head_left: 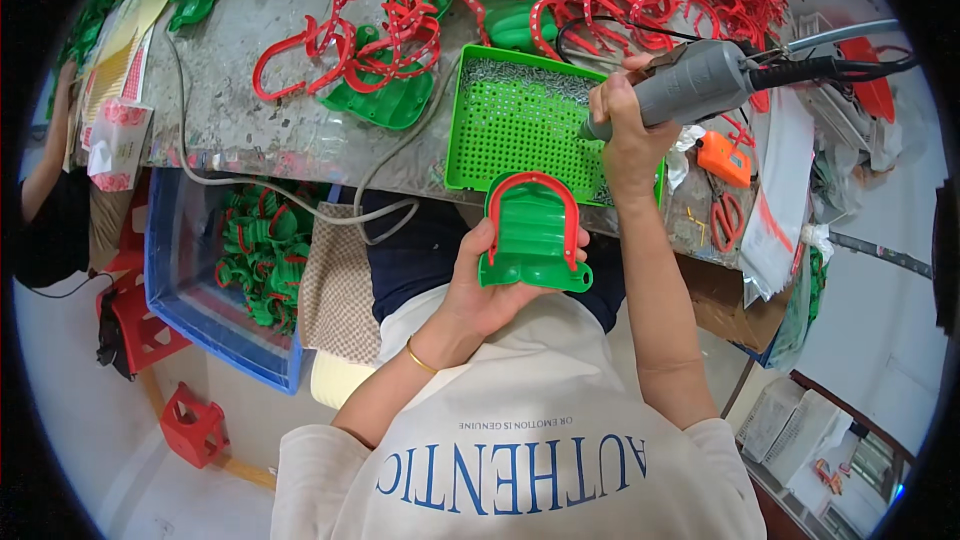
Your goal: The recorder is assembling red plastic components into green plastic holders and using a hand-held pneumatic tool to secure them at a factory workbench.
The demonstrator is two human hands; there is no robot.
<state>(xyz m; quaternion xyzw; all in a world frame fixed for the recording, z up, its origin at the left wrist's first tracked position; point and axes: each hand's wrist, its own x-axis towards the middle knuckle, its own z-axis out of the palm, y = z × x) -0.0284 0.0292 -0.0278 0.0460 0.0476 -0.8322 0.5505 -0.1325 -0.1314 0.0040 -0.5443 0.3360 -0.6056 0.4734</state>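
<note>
My left hand [472,295] is closed round a green moulded plastic piece [535,225], held near the table's front edge. A red U-shaped plastic strip [493,225] runs around the piece's curved end. My right hand [632,135] grips a grey electric screwdriver [695,85], which is tilted with its tip toward the left. That tip is over a green perforated tray [457,130]; whether it touches anything there I cannot tell. Small metal screws [530,75] lie mostly along the tray's far side.
Red strips [640,0] and green pieces [385,95] cover the table's far side. Scissors [727,218] and an orange object [723,160] lie at right. A grey cable [185,140] loops over the front edge. Below left, a blue bin [215,305] holds red-and-green pieces. Another person's arm [50,155] shows far left.
</note>
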